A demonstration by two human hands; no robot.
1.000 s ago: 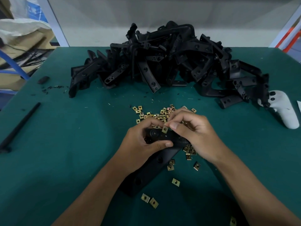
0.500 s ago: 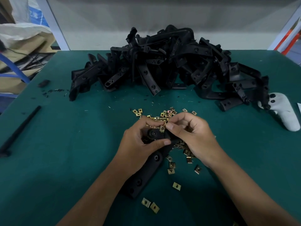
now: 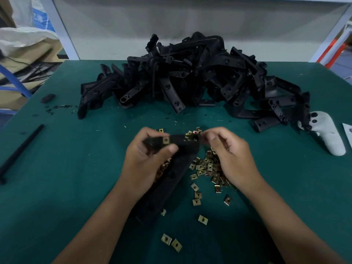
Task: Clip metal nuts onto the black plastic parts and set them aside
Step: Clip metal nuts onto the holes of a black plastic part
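Green table, black parts heap, grey wall

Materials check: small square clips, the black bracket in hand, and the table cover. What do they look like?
Small square clip nuts: looks like metal with a yellowish plated finish; they glint.
Black angled bracket gripped by the left hand: matte, probably moulded plastic; no shine, moulded holes.
Green table cover: dull and even, perhaps a rubber mat or felt; cannot tell which.

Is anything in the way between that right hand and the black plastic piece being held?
Nothing visible. The right hand has its fingertips at the end of the long black plastic part, which the left hand grips. One brass-coloured metal nut already sits on the part.
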